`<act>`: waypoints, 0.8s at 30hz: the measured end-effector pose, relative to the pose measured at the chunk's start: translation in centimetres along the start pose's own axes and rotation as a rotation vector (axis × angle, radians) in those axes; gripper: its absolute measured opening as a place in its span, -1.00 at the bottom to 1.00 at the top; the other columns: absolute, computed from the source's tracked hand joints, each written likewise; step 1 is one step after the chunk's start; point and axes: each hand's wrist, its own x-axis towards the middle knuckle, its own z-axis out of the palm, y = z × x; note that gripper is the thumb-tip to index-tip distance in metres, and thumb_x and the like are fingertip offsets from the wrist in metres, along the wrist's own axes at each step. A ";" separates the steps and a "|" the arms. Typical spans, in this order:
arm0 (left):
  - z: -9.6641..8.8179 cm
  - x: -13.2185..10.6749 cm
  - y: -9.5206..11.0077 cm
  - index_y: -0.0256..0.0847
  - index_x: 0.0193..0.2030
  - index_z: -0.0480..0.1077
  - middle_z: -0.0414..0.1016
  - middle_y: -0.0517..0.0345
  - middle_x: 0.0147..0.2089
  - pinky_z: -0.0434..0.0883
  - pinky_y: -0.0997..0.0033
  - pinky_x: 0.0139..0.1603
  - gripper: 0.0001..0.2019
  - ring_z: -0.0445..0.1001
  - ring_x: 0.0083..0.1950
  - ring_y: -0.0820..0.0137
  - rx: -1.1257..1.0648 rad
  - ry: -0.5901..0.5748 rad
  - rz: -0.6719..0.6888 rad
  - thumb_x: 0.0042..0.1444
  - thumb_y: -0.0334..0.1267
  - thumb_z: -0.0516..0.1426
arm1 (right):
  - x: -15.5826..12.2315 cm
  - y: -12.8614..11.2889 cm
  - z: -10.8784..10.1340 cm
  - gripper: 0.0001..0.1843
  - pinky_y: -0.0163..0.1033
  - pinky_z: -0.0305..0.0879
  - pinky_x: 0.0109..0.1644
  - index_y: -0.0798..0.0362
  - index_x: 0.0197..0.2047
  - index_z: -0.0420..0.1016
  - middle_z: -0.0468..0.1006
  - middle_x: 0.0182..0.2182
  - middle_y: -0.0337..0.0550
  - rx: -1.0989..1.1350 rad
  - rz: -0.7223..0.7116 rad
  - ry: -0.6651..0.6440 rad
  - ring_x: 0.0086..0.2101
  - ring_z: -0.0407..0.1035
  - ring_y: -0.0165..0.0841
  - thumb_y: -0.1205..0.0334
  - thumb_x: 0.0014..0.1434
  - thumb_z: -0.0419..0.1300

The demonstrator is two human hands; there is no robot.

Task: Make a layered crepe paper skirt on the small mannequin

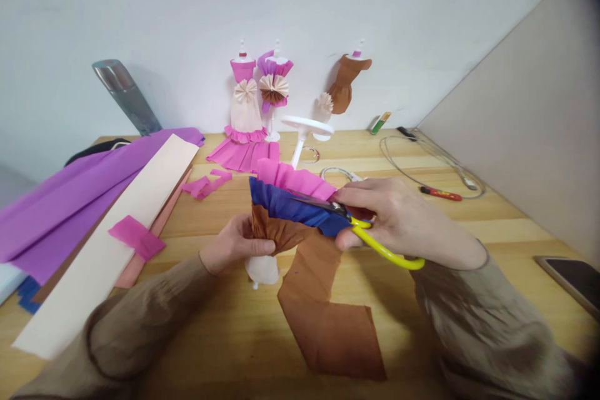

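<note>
My left hand (239, 241) is closed round gathered brown crepe paper (281, 232) on a small white dress form (262, 269), which is tipped over with its neck toward me. Layers of pleated blue crepe paper (285, 205) and pink crepe paper (295, 178) rise above the brown. My right hand (389, 215) grips scissors (382, 249) with yellow handles, their dark blades lying along the blue layer. From the brown gather a long brown strip (337, 331) hangs down and folds on the table. Its round white base (307, 124) points away from me.
Purple paper (94, 181) and a cream strip (107, 244) lie at left, with pink scraps (206, 184) nearby. Dressed mini forms (246, 106) stand along the wall, a brown one (344, 90) further right. A cable (389, 153), red cutter (440, 194) and phone (572, 281) lie right.
</note>
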 end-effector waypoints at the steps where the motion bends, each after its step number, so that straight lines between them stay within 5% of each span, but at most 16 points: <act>1: 0.0 0.0 0.0 -0.34 -0.36 0.49 0.54 0.12 -0.48 0.37 0.52 -0.51 -0.57 0.45 -0.51 0.46 -0.001 0.003 -0.001 -0.27 -0.10 0.48 | 0.0 0.0 0.0 -0.27 -0.27 0.05 -0.42 0.09 -0.38 0.49 0.46 -0.53 -0.12 0.000 0.000 0.000 -0.52 0.30 -0.34 -0.45 0.20 -0.03; 24: -0.1 0.0 -0.1 -0.33 -0.36 0.46 0.55 0.07 -0.53 0.37 0.51 -0.61 -0.58 0.46 -0.60 0.41 0.017 -0.048 -0.029 -0.21 -0.06 0.45 | 0.0 0.3 0.3 -0.39 -0.28 0.06 -0.48 0.10 -0.41 0.48 0.44 -0.61 -0.21 0.063 -0.083 0.049 -0.61 0.24 -0.44 -0.31 0.26 0.06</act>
